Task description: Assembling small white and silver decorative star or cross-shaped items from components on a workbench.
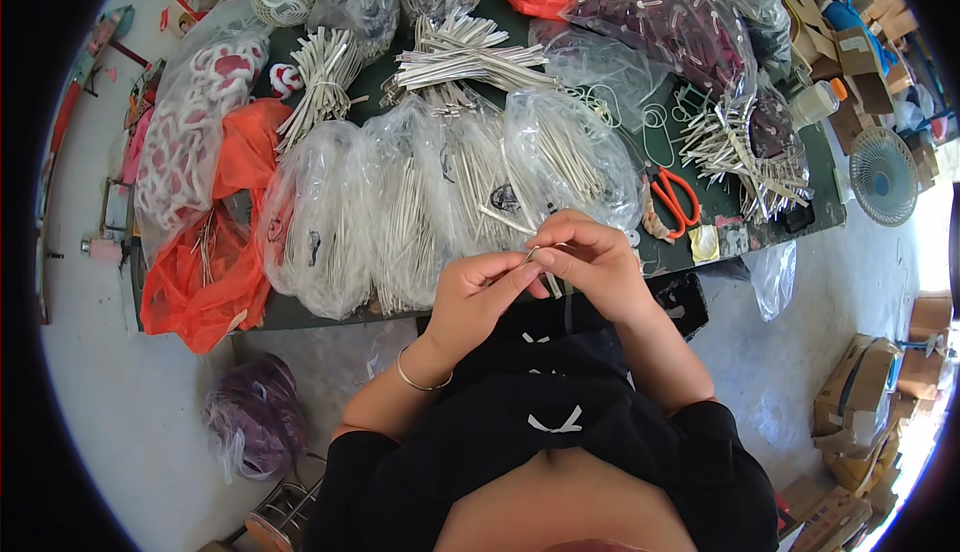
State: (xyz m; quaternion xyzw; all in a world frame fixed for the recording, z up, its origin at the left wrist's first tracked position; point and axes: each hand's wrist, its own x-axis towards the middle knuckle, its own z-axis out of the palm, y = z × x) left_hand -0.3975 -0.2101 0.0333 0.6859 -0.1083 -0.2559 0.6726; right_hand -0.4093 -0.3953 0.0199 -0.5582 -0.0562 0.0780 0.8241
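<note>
My left hand (478, 297) and my right hand (598, 264) meet in front of my body at the table's near edge. Fingers of both are pinched together at the tips. A thin silvery strip (507, 220) runs between them; one end sticks out up and to the left, and a short pale piece shows below the right fingers. The exact grip point is hidden by the fingertips. Just beyond my hands lie clear plastic bags (410, 212) filled with similar long silvery strips. Red-handled scissors (676, 202) rest to the right of my right hand.
Loose bundles of silvery strips (470, 64) lie farther back, with another pile (745, 157) at the right. An orange-red bag (190, 297) hangs over the left edge. A capped bottle (815, 104) stands at the right. Cardboard boxes (855, 387) line the floor at the right.
</note>
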